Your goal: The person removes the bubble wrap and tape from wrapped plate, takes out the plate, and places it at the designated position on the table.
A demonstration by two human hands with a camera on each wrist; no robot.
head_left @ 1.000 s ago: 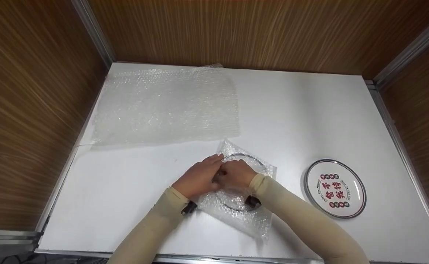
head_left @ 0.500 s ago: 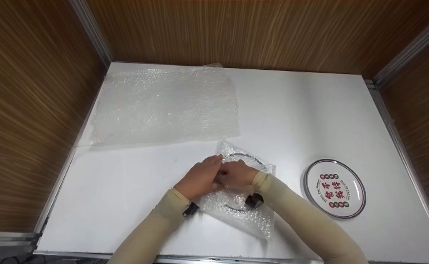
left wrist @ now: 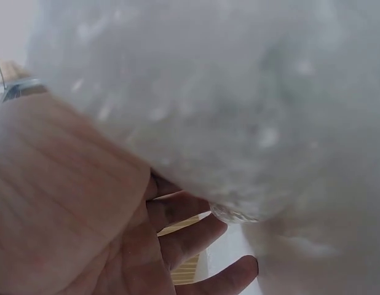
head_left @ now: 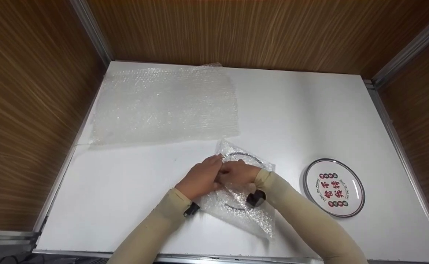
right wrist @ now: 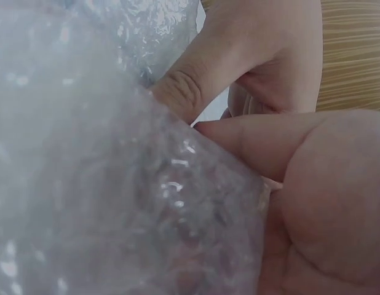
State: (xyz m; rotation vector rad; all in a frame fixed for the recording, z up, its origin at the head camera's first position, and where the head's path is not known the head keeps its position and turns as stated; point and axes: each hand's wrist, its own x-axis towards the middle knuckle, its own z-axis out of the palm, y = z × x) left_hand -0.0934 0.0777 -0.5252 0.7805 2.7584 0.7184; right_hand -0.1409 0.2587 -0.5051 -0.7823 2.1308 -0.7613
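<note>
A plate with a dark rim line (head_left: 245, 154) lies inside bubble wrap (head_left: 236, 216) near the table's front. My left hand (head_left: 201, 178) rests on the package's left part, fingers stretched forward; in the left wrist view its fingers (left wrist: 196, 236) spread beside the wrap. Against it, my right hand (head_left: 238, 171) grips a raised flap of the wrap. The right wrist view has the right fingers (right wrist: 257, 141) curled at the flap's edge, close to the left thumb (right wrist: 184, 92). Part of the left thumb and some right fingers are hidden by the wrap.
A large flat sheet of bubble wrap (head_left: 166, 106) lies at the table's back left. To the right sits a round white plate (head_left: 334, 187) with red and green print. Wood-grain panels (head_left: 236, 33) enclose the white table (head_left: 295, 110) at the back and sides.
My right wrist has shifted slightly rightward and the wrap beneath it has creased a little more. The left hand stays almost in place; the plate on the right has not moved.
</note>
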